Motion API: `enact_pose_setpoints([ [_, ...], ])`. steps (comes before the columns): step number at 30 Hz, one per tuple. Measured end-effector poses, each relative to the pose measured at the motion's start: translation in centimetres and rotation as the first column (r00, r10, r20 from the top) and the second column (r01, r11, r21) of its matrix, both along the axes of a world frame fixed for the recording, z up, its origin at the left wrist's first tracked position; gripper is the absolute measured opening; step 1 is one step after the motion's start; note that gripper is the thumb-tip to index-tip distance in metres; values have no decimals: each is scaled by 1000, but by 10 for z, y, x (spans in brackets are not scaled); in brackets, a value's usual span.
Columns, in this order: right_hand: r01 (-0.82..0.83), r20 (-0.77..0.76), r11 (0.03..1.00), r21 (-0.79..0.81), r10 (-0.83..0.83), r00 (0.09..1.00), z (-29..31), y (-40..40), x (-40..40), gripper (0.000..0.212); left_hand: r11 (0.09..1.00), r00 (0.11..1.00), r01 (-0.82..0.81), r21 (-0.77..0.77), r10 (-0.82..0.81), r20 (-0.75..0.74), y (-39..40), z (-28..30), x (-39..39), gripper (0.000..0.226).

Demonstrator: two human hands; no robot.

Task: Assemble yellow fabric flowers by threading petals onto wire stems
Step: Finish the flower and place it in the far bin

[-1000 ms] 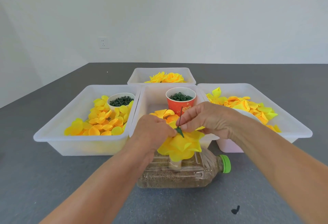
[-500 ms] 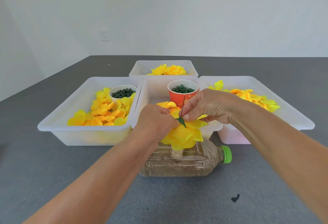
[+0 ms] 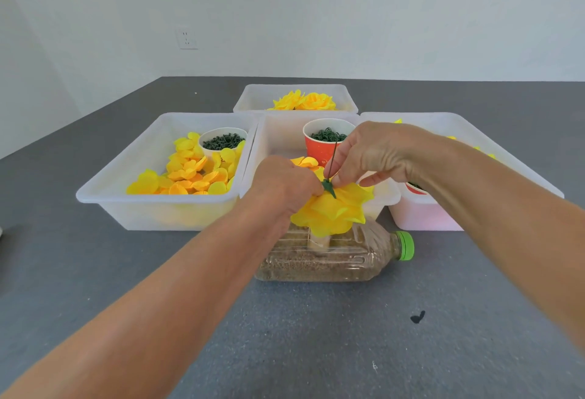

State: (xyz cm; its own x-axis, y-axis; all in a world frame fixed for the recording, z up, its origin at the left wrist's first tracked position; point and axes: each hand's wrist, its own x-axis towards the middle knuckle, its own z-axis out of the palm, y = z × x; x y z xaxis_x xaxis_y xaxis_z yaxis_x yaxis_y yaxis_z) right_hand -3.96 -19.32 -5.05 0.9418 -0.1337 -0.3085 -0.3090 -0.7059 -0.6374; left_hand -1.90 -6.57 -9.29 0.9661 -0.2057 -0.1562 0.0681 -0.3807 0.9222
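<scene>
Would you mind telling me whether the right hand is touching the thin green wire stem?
Touching. In the head view, the right hand pinches the green wire stem between thumb and fingertips just above the yellow fabric flower.

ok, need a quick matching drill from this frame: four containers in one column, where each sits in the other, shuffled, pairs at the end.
Things
1. orange paper cup
2. white paper cup
3. plastic bottle
4. finished yellow flowers

Places
A. in the far bin
B. in the left bin among loose petals
C. lying on its side on the table, green cap to the right
D. in the middle bin, behind the hands

Pairs: 1-D, 2-B, 3-C, 4-A
</scene>
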Motion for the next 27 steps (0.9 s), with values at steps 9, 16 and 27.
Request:
enact_pose_setpoints([
  [9, -62, -78, 991, -121, 53, 996, 3, 9, 5, 29, 999, 999, 13, 30, -11, -39, -1, -3, 1, 38],
  [16, -20, 36, 999, -37, 21, 999, -6, 0, 4, 13, 999, 1000, 18, -37, -19, -8, 6, -7, -2, 14],
  [27, -64, 312, 969, 237, -13, 950, -27, -16, -14, 20, 979, 986, 75, -189, -44, 161, 23, -18, -4, 18],
])
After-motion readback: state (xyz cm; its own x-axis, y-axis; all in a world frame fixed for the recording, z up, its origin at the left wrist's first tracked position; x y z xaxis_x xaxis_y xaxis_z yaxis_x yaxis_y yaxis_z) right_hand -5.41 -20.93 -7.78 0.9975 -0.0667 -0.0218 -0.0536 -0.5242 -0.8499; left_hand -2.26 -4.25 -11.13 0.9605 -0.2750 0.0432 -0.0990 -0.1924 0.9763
